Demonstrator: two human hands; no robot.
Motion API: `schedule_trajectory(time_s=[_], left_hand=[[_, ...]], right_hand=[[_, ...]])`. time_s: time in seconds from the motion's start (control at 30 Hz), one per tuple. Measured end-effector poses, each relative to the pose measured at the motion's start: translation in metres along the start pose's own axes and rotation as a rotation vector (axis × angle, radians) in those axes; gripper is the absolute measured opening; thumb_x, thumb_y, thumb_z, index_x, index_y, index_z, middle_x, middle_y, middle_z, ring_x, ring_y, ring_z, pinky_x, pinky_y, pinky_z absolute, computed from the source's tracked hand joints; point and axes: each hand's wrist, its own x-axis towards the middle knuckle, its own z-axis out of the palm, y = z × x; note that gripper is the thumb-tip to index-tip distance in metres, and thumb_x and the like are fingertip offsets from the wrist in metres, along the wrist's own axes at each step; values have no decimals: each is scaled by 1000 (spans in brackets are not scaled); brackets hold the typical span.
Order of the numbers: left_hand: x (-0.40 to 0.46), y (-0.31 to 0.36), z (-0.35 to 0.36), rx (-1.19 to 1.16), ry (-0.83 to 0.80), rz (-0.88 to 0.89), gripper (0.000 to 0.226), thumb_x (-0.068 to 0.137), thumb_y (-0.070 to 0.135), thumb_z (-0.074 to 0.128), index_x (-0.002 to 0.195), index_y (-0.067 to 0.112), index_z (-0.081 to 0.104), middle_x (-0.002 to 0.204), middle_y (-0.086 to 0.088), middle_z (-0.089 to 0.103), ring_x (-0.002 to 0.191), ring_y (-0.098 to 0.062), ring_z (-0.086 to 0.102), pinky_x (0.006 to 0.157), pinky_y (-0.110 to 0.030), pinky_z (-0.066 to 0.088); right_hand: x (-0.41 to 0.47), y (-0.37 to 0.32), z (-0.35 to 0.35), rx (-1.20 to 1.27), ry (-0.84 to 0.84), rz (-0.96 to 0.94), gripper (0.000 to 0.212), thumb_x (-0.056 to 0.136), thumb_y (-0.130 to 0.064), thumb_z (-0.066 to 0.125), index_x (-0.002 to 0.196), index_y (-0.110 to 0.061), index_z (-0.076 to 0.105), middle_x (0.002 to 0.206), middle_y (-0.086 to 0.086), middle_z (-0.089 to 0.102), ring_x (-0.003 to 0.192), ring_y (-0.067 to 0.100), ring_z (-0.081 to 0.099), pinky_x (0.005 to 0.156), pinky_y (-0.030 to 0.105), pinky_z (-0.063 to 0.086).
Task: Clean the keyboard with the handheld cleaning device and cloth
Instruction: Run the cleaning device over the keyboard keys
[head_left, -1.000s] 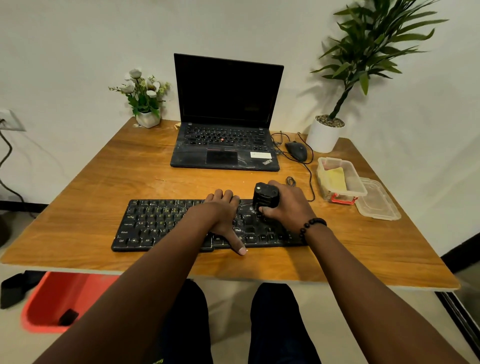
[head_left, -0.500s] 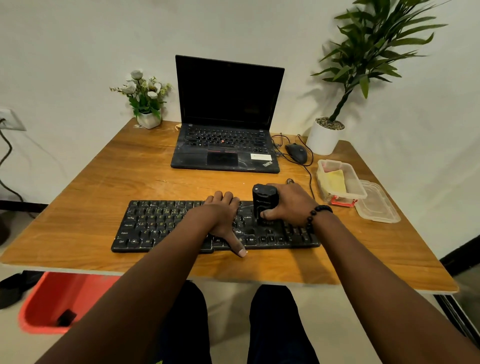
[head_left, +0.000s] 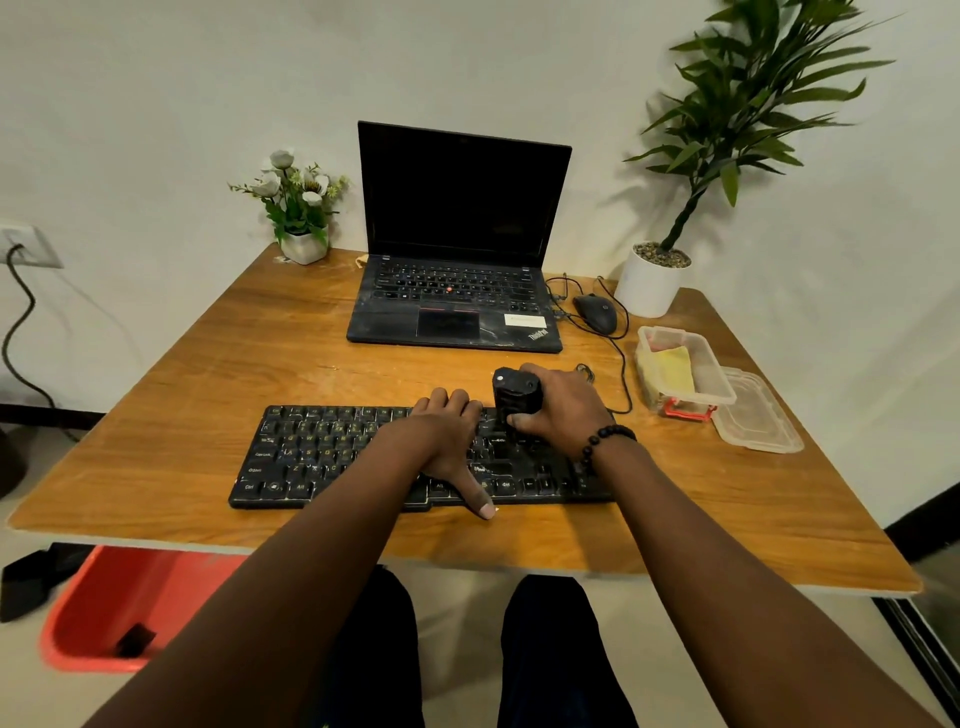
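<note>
Since a second ago the right hand (head_left: 563, 408), fingers curled round the upright handheld cleaning device (head_left: 514, 397), has barely shifted over the keyboard (head_left: 322, 452) on the table (head_left: 208, 374); should the left hand (head_left: 449, 441), flat across the middle keys with thumb extended, ease off, device pressure could skid the keyboard.

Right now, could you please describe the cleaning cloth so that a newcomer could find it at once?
Start at the white plant pot at the table's far right corner. Just nearer sits an open clear plastic container, its lid lying beside it. The yellow cloth lies folded inside, the only yellow thing on the table.
</note>
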Motion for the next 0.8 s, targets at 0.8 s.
schedule_trajectory(time_s=[0.8], left_hand=[[2,-1,-3,14,-28,-21,143,50,82,76,156,16,5,155,-3,12,140,-32,14,118,-53,22]], right_hand=[[-9,12,-10,-51,35,-41,36,76,-25,77,105,-19,57,97,-1,65,94,18,58,72,27,42]])
